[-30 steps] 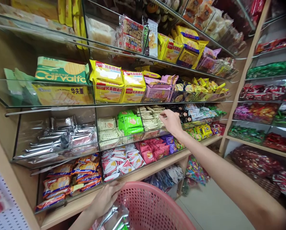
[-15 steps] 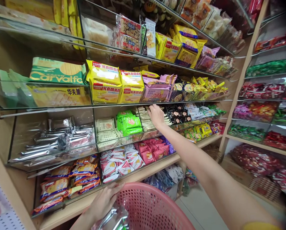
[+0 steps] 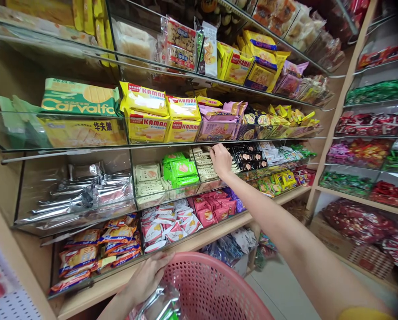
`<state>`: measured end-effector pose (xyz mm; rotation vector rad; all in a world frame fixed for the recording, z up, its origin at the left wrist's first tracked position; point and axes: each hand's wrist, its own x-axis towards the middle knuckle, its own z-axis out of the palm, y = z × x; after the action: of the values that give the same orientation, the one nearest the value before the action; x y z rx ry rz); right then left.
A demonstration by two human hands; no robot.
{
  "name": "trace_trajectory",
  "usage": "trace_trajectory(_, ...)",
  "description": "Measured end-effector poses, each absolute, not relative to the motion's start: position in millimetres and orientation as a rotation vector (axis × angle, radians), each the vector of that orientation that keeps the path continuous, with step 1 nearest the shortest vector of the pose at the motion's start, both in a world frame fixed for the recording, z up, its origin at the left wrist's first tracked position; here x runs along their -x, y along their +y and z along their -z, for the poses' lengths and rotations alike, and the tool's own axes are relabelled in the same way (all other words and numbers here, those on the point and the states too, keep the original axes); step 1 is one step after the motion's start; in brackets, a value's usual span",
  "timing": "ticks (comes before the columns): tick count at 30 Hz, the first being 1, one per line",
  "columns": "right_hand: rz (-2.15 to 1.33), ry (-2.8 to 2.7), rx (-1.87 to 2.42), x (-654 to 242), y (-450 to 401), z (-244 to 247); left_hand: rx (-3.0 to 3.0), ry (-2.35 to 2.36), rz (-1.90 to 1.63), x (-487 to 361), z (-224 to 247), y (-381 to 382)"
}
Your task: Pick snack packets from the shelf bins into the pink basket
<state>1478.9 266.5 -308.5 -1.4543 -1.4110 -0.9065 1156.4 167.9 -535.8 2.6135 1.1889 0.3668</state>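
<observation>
My right hand [image 3: 221,161] reaches into a glass-fronted shelf bin and rests on a stack of small cream-coloured snack packets [image 3: 203,163]. Its fingers point down and are curled behind the palm, so I cannot see what they grip. At the bottom, my left hand [image 3: 147,276] is closed over the rim of a pink perforated plastic basket [image 3: 215,284]. Silver-wrapped packets [image 3: 160,304] with a bit of green lie in the basket below that hand. Beside the right hand are green packets [image 3: 179,170] on the left and black packets [image 3: 248,156] on the right.
Glass dividers and lips front the shelf bins. Yellow wafer packs [image 3: 145,113] stand above, and pink packets [image 3: 214,208] lie in the bin below. A wooden shelf edge [image 3: 199,240] runs behind the basket. More shelves with red packets [image 3: 367,123] stand at right.
My right hand has shifted slightly to the right over the cream packets. The left hand and basket have stayed nearly in place.
</observation>
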Motion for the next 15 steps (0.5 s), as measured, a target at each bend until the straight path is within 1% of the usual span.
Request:
trace_trajectory(9,0.926,-1.329,1.434,-1483,269,308,-2.593,1.196,-0.386,-1158,534,166)
trace_trajectory(15,1.085,-1.58,1.51,-1470,263,301,-2.603,1.202,-0.342,-1159,534,166)
